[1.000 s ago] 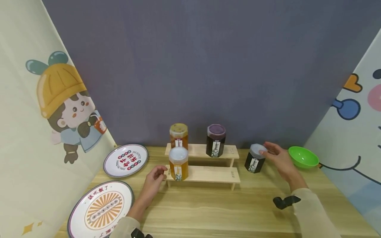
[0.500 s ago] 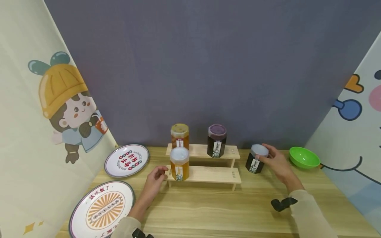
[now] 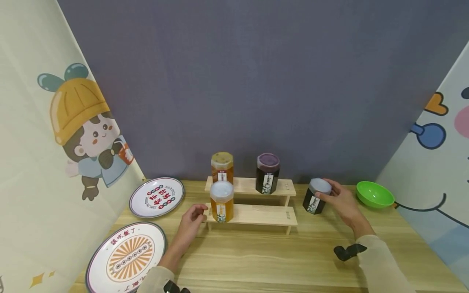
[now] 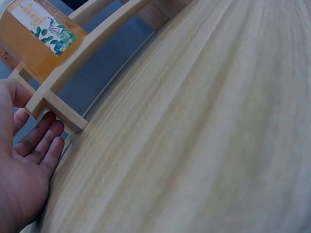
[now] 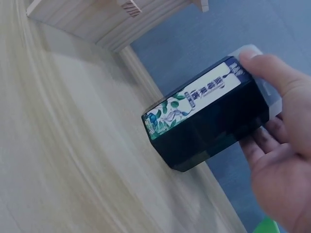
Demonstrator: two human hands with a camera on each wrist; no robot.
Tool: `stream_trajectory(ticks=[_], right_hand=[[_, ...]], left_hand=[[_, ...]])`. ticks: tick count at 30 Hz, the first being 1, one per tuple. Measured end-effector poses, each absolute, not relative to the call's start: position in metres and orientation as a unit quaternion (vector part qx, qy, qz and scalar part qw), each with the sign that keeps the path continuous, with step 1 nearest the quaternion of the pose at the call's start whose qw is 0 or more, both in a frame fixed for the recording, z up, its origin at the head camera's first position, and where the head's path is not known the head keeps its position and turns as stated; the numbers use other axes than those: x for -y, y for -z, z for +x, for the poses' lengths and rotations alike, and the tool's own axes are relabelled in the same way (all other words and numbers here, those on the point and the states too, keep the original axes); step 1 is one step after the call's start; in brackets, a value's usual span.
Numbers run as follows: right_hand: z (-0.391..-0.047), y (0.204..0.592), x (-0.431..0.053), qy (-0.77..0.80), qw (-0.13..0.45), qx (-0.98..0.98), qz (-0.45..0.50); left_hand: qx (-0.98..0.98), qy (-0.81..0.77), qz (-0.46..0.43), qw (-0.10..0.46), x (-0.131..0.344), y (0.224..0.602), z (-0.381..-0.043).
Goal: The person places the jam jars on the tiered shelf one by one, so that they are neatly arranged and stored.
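Note:
My right hand (image 3: 344, 203) holds a dark jar (image 3: 313, 199) by its whitish lid, thumb on the near side. In the right wrist view the thumb presses the lid and the other fingers lie behind it. The dark jar (image 5: 209, 111) is near the tabletop, right of a two-step wooden shelf (image 3: 264, 214); whether its base touches is unclear. My left hand (image 3: 190, 221) grips the left end of the lower step, fingers under the board in the left wrist view. An amber jar (image 3: 222, 205) with a white lid stands on that step beside it.
On the upper step stand a yellow-lidded amber jar (image 3: 222, 165) and a purple-lidded dark jar (image 3: 268, 175). A green bowl (image 3: 374, 194) sits at the far right. Two printed plates, a smaller plate (image 3: 139, 203) and a larger plate (image 3: 97, 260), lie at left. A grey backdrop (image 3: 256, 81) rises behind.
My right hand has come in from the right, and its thumb and fingers have closed on the dark jar's lid. The left hand keeps its place on the shelf end.

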State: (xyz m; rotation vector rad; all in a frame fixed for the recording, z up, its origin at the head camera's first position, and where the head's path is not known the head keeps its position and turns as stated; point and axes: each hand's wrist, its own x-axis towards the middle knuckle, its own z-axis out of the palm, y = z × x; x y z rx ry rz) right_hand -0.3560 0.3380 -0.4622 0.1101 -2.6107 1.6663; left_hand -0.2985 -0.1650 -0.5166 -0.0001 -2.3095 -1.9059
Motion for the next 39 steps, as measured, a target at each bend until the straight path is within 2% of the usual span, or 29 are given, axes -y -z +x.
stream_trajectory(ticks=[8, 15, 26, 39], right_hand=[[-0.351, 0.468, -0.339, -0.538, 0.068, 0.84, 0.033], [-0.344, 0.465, -0.339, -0.548, 0.079, 0.832, 0.022], [-0.329, 0.436, -0.331, -0.545, 0.096, 0.832, 0.028], [-0.305, 0.395, -0.31, -0.556, 0.104, 0.82, 0.086]], left_hand=[[0.77, 0.633, -0.007, 0.085, 0.165, 0.517, -0.299], [0.772, 0.631, 0.002, 0.075, 0.165, 0.516, -0.3], [0.773, 0.63, 0.004, 0.076, 0.164, 0.514, -0.301], [0.773, 0.631, 0.008, 0.071, 0.164, 0.515, -0.3]])
